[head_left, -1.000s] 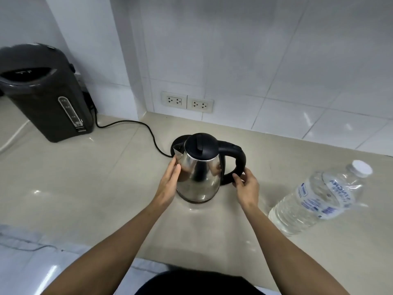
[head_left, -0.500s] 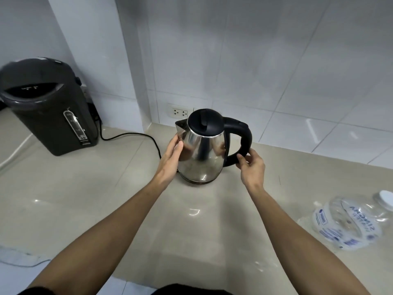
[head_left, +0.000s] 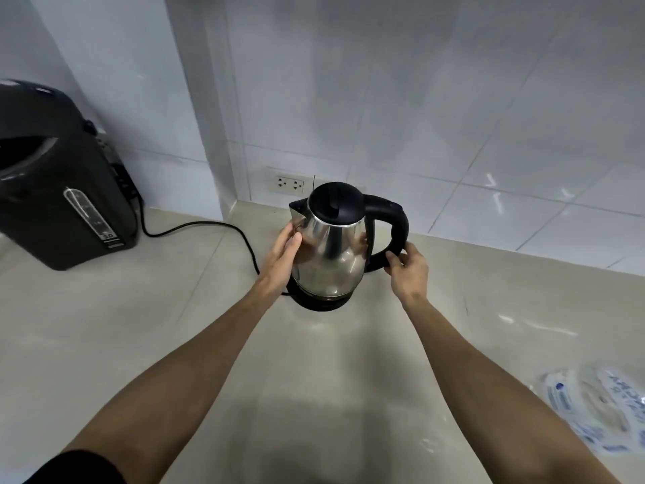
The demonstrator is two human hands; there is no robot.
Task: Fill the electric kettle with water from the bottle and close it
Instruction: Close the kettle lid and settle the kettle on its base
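The steel electric kettle (head_left: 331, 263) stands upright over its round black base (head_left: 319, 304), with its black lid (head_left: 335, 204) down and the spout facing left. My left hand (head_left: 281, 256) lies flat against the steel body below the spout. The fingers of my right hand (head_left: 408, 270) pinch the lower end of the black handle. I cannot tell whether the kettle rests fully on the base. At the lower right edge is the clear water bottle (head_left: 600, 410) with a blue label, blurred and partly cut off.
A large black hot-water dispenser (head_left: 59, 190) stands at the left on the beige counter (head_left: 139, 326). A black cord (head_left: 216, 227) runs from it towards the kettle base. A wall socket (head_left: 289, 185) sits behind the kettle in the tiled corner.
Both hands lifted the kettle off the counter, carried it back and set it down over its black base. The view tilted up, so the bottle slid towards the lower right edge.
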